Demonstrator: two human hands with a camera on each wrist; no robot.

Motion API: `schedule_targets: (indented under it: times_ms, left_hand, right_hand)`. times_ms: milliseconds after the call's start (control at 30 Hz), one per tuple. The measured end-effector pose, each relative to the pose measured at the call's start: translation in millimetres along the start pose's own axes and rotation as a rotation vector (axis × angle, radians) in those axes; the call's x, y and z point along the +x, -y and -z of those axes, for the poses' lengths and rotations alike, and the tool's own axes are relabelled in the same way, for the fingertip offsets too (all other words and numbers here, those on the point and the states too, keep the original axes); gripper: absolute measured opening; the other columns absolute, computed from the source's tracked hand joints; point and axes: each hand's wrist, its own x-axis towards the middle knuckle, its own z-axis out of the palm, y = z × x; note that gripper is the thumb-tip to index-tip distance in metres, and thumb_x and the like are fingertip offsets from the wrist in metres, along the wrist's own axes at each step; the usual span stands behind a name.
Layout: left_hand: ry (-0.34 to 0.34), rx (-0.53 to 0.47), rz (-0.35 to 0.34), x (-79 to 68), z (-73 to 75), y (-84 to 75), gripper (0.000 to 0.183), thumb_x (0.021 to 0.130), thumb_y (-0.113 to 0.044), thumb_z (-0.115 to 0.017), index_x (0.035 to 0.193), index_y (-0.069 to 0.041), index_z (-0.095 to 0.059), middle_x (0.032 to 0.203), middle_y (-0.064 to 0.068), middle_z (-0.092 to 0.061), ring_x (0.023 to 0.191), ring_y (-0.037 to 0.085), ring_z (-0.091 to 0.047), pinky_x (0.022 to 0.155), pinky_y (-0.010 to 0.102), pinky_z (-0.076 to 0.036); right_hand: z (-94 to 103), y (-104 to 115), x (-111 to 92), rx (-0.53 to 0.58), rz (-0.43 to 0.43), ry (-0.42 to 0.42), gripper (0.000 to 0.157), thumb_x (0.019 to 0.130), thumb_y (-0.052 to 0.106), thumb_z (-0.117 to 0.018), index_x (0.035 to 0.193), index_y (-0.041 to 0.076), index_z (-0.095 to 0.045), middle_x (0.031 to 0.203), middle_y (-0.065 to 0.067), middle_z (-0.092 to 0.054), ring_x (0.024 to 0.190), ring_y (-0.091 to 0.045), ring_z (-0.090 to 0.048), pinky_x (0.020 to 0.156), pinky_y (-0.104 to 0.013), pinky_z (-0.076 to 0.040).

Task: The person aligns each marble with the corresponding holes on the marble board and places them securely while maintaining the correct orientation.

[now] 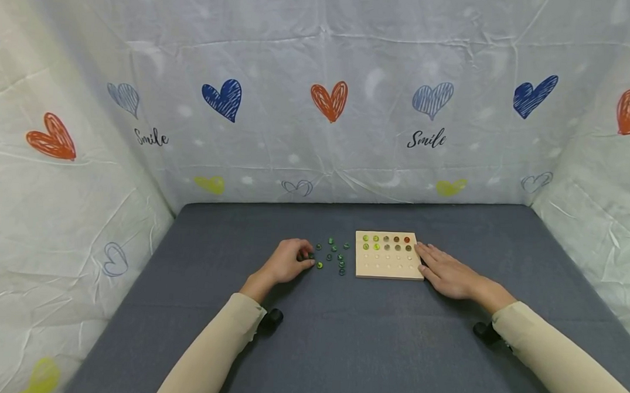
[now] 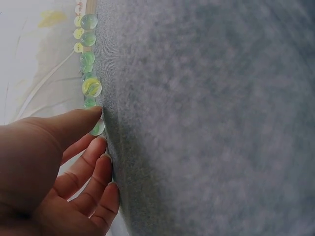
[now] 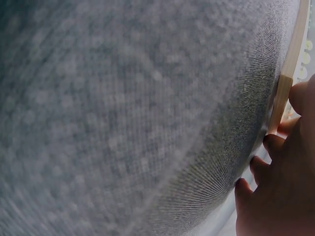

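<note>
A green marble (image 2: 97,128) sits between the curved thumb and fingers of the left hand (image 1: 288,260), left of the loose marbles (image 1: 334,249); whether it is pinched I cannot tell. Picking up seems the step in hand, the next move calling for a sure hold. The right hand (image 1: 446,274), fingers straight, touches the wooden board (image 1: 385,273), with two far rows of seated marbles (image 1: 386,247)

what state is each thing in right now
board: flat on the table, two far rows filled, nearer holes bare
marbles in the board: seated in holes
loose marbles: scattered left of the board
left hand: fingers bent at a marble, grip unclear
right hand: fingers extended, touching the board's right edge
curtain: hanging, creased
</note>
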Motion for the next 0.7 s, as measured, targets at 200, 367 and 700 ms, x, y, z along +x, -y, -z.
schedule_targets:
  times_ms: [200,367,700]
  left_hand:
    - [-0.003,-0.011,0.008,0.6,-0.1,0.4,0.013,0.095,-0.009,-0.074,0.105,-0.003,-0.071,0.088,0.004,-0.064,0.078,0.016,-0.059,0.075,0.037,-0.051]
    - [-0.006,-0.034,0.008,0.2,0.3,-0.2,0.010,0.095,-0.010,-0.074,0.102,-0.004,-0.070,0.085,0.002,-0.063,0.074,0.012,-0.056,0.072,0.034,-0.049]
    - [-0.027,-0.055,0.015,-0.1,2.0,-0.7,0.012,0.095,-0.010,-0.074,0.104,-0.004,-0.071,0.087,0.003,-0.065,0.076,0.013,-0.058,0.072,0.035,-0.050]
  right_hand:
    - [1.0,0.5,-0.3,0.003,0.005,0.011,0.060,0.113,0.030,-0.036,0.161,-0.002,-0.020,0.167,-0.024,-0.018,0.153,-0.048,-0.015,0.120,-0.062,-0.017]
    - [1.5,-0.2,-0.1,-0.004,0.005,0.019,0.060,0.113,0.031,-0.036,0.161,-0.002,-0.020,0.167,-0.025,-0.017,0.152,-0.048,-0.015,0.120,-0.063,-0.017]
    - [-0.3,-2.8,1.4,-0.006,-0.004,0.020,0.060,0.114,0.030,-0.035,0.161,-0.001,-0.019,0.168,-0.023,-0.016,0.153,-0.047,-0.014,0.120,-0.062,-0.016]
